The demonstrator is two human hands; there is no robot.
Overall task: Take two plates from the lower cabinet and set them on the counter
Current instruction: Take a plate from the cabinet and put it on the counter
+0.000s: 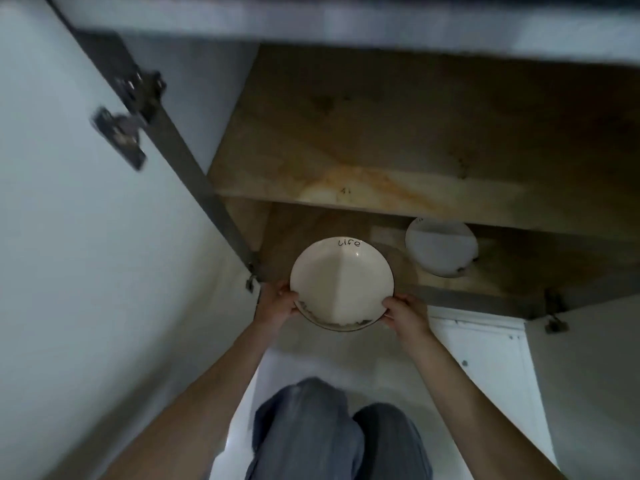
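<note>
Plates gripped at the cabinet mouth, counter overhang just above.

I see my left hand and right hand closed on opposite rims of the round cream ceramic plate lettered "Life", a second rim showing beneath; rising carelessly could strike the grey counter edge, or let the lower plate slide free.

A cream plate marked "Life", dark-rimmed, sits stacked on a second plate at the front edge of the cabinet floor; a white plate lies further back right
</note>
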